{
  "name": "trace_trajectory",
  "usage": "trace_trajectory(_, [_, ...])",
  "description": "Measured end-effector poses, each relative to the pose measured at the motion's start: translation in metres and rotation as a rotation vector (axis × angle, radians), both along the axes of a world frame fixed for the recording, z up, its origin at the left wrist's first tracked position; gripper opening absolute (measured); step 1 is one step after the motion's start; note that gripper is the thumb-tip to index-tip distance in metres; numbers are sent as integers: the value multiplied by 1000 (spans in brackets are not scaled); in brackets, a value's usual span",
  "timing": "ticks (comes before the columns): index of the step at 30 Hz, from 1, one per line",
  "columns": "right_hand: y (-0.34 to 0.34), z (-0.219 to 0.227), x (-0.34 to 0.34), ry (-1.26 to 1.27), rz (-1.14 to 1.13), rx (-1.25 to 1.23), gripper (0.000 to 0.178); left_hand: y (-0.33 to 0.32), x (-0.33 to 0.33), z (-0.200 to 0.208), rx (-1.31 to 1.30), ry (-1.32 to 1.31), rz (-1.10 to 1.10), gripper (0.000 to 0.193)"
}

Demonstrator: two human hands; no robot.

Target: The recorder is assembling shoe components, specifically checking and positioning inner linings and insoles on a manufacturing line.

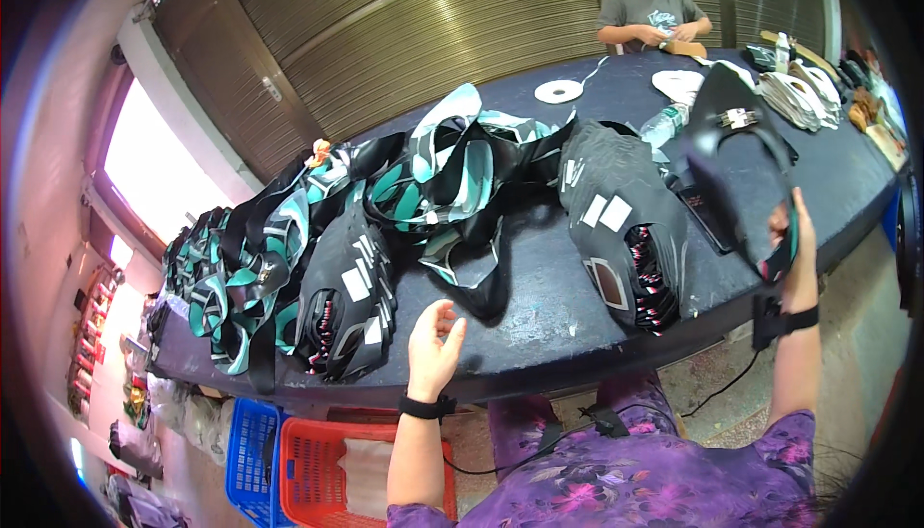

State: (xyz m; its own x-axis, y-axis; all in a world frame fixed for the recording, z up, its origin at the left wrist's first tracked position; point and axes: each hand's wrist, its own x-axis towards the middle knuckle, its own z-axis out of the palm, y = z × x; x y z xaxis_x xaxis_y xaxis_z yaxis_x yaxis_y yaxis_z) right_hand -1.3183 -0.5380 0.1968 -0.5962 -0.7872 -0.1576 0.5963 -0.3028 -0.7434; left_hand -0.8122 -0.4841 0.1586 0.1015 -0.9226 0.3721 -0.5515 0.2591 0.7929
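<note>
My right hand (801, 234) is closed on the edge of a black shoe upper (707, 148), a curved piece with teal at its edge, raised over the table's right part. Near the table's front edge hovers my left hand (435, 350), its fingers loosely curled and apart, with nothing in them. Between my hands lies a neat stack of black shoe uppers (602, 177) with white labels on top. A second stack (351, 292) sits left of my left hand. Beyond it spreads a tangled heap of teal, black and grey shoe uppers (452, 167).
A plastic bottle (664, 126), a white tape roll (558, 92) and white stacked pieces (801, 97) lie on the dark table (544, 302). Across it, a person (654, 13) handles a small piece. A red crate (313, 475) and blue crate (252, 456) stand below, left.
</note>
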Motion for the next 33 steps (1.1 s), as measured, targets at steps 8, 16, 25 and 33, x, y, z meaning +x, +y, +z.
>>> trace_trajectory(8, [-80, -212, -228, 331, -57, 309, 44, -38, -28, -8, -204, -735, 38, 74])
trace_trajectory(16, [-21, -203, -199, 834, -369, 335, 50, -50, -31, -15, -259, -361, 119, 35])
trace_trajectory(25, [67, -96, -26, 846, -203, -22, 27, 52, -13, -6, 62, 1336, -65, 24])
trace_trajectory(33, [66, -28, 198, 1267, 691, -563, 10, 78, -17, -18, 110, 1901, 53, 39])
